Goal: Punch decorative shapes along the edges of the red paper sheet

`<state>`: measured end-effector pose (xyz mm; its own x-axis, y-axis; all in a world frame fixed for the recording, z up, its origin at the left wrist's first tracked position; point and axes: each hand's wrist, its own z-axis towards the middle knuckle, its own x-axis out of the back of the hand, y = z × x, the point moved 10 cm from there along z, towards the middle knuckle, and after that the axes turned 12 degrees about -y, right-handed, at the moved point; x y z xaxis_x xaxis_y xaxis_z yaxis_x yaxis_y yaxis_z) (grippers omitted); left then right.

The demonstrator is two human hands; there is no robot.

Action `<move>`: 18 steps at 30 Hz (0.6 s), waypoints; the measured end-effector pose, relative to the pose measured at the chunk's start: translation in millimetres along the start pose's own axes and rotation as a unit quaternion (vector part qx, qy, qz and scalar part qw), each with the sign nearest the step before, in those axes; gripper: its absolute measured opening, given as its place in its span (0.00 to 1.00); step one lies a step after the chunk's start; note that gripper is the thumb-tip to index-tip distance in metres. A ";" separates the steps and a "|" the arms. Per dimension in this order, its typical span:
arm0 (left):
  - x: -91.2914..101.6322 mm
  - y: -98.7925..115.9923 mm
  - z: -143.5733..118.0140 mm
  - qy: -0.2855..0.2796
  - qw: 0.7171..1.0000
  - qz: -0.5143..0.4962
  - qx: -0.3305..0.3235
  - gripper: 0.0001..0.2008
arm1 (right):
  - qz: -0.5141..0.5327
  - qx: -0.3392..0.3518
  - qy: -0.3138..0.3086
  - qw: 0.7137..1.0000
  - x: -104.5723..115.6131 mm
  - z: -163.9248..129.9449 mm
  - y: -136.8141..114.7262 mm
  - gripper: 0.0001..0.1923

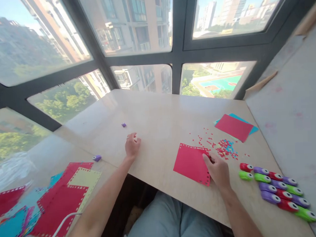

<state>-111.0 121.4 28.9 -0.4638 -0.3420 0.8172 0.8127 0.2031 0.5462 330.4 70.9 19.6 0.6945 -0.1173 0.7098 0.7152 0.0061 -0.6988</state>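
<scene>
A red paper square with punched holes along its edges lies on the pale table. My right hand rests on its right edge, fingers curled around something small that I cannot make out. My left hand sits closed on the bare tabletop to the left, a ring on one finger, holding nothing visible. A scatter of red and blue punched bits lies just beyond the right hand.
Several red, purple and green hole punches lie in rows at the right. Red and blue sheets lie farther back. Punched red, yellow and blue sheets cover the lower left table, with two small purple pieces nearby. Windows stand behind.
</scene>
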 end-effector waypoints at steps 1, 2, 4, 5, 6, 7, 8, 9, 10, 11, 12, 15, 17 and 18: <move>1.8 -12.2 7.3 0.000 1.000 0.025 0.018 0.15 | -0.002 0.000 0.003 1.000 0.8 -0.3 0.3 0.24; 2.0 -20.8 14.7 -0.007 0.998 0.048 0.025 0.16 | -0.004 0.000 0.006 1.000 1.7 -0.7 0.5 0.24; 0.2 -31.9 29.4 -0.027 0.995 0.085 0.031 0.18 | -0.006 -0.001 0.004 1.000 2.2 -1.1 0.4 0.24; 0.0 -37.0 36.3 -0.033 0.994 0.098 0.041 0.19 | -0.007 -0.003 0.004 1.000 2.6 -1.3 0.2 0.25; 1.0 -42.2 42.8 -0.033 0.992 0.106 0.055 0.20 | -0.007 -0.005 0.003 1.000 3.1 -1.6 0.0 0.25; 3.2 -47.3 48.9 -0.027 0.991 0.111 0.073 0.22 | -0.007 -0.008 0.004 1.000 3.8 -2.0 -0.1 0.25; 5.9 -51.5 54.5 -0.019 0.989 0.114 0.088 0.24 | -0.006 -0.011 0.005 1.000 4.5 -2.3 -0.2 0.25; 8.3 -54.0 60.1 -0.011 0.989 0.115 0.096 0.25 | -0.006 -0.012 0.005 1.000 4.9 -2.5 -0.4 0.25; 10.1 -55.6 65.5 -0.006 0.988 0.117 0.100 0.27 | -0.006 -0.013 0.005 1.000 5.1 -2.7 -0.5 0.25; 11.3 -56.8 70.8 -0.004 0.987 0.120 0.102 0.27 | -0.008 -0.013 0.005 1.000 5.2 -2.8 -0.3 0.25; 11.6 -58.0 75.8 -0.006 0.987 0.124 0.105 0.28 | -0.010 -0.014 0.004 1.000 5.1 -2.8 0.1 0.25; 8.5 -59.9 88.5 -0.028 0.985 0.137 0.105 0.28 | -0.013 -0.017 -0.001 1.000 3.6 -2.8 2.7 0.25; 6.6 -60.2 93.3 -0.037 0.984 0.140 0.102 0.27 | -0.011 -0.019 -0.005 1.000 2.6 -2.7 3.9 0.24; 6.5 -60.7 94.3 -0.036 0.984 0.139 0.102 0.27 | -0.011 -0.018 -0.005 1.000 2.6 -2.7 3.8 0.24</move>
<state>-196.6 193.4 18.4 -0.2634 -0.1831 0.9471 0.8276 0.4616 0.3194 334.8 67.9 18.6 0.6793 -0.1076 0.7260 0.7274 -0.0325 -0.6855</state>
